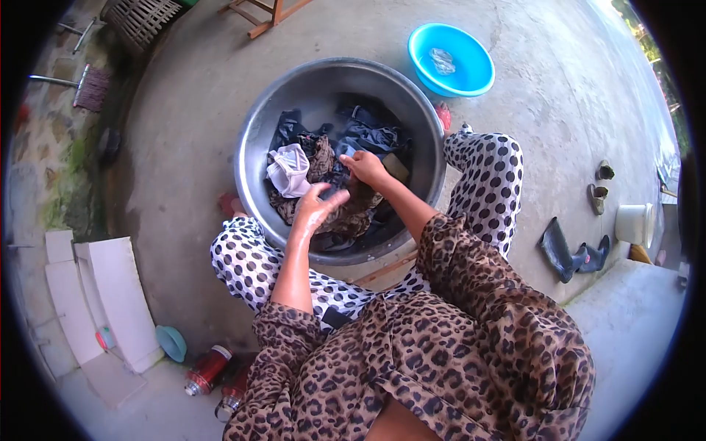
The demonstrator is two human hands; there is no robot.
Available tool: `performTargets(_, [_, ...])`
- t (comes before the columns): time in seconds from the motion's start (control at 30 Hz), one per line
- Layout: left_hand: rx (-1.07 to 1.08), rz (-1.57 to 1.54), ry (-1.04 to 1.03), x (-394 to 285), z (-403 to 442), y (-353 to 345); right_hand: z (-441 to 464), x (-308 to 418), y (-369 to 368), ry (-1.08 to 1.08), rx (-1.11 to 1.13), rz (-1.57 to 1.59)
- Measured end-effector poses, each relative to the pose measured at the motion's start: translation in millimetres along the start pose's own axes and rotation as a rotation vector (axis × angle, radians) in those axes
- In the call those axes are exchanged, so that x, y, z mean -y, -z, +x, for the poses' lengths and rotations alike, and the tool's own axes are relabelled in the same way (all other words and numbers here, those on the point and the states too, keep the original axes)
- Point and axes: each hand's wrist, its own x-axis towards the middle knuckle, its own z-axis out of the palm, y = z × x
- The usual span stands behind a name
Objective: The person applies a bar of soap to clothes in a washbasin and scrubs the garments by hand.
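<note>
A large metal basin stands between my knees with wet clothes in it. My right hand is closed with its fingertips on a dark blue garment in the middle of the heap. Just nearer to me, my left hand hovers low over the clothes, wet, its thumb and fingers apart and nothing visible in it. A pale lilac piece of clothing lies to its left. Brown patterned cloth lies under and between the hands. Dark clothes fill the far side, and a brownish block rests near the right wrist.
A bright blue plastic basin with a small pale cloth stands beyond, at the right. Dark boots and a white bucket are farther right. Red thermos flasks lie at the lower left. A wooden frame is at the top.
</note>
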Motion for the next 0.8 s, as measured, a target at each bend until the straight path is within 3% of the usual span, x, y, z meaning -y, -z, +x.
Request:
performTargets(0.03, [-0.003,0.0,0.001,-6,-3,4,-1,5,6,-0.028,0.104,0.064])
performTargets(0.1, [0.245,0.544,-0.006,-15,-4,6,-7,19,12,0.043,0.08,0.041])
performTargets(0.13, [0.246,0.545,-0.009,-12,-2,6,-12,26,17,0.069,0.254,0.185])
performTargets(0.2, [0.034,0.133,-0.113,1,5,1,-13,29,28,0.129,0.64,0.463])
performTargets(0.23, [-0.075,-0.074,-0.16,7,9,1,-15,26,33,0.13,0.641,0.46])
performTargets(0.3, [-0.021,-0.831,0.073,20,20,9,-18,25,40,0.303,0.667,0.046])
performTargets(0.37, [-0.07,-1.303,0.11,15,22,14,-27,27,34,0.345,0.703,0.006])
performTargets(0.4, [-0.09,-1.397,0.148,17,25,20,-27,19,22,0.258,0.675,-0.013])
performTargets(0.5, [-0.144,-1.344,0.044,-18,8,32,-30,-3,0,0.147,0.598,0.112])
performTargets(0.57, [-0.247,-1.297,0.02,-2,13,35,-33,0,2,0.103,0.6,0.306])
performTargets(0.63, [-0.429,-1.277,0.093,8,20,40,-25,6,19,0.013,0.535,0.262])
performTargets(0.8, [-0.635,-1.099,0.206,10,19,28,-31,47,50,-0.106,0.418,1.232])
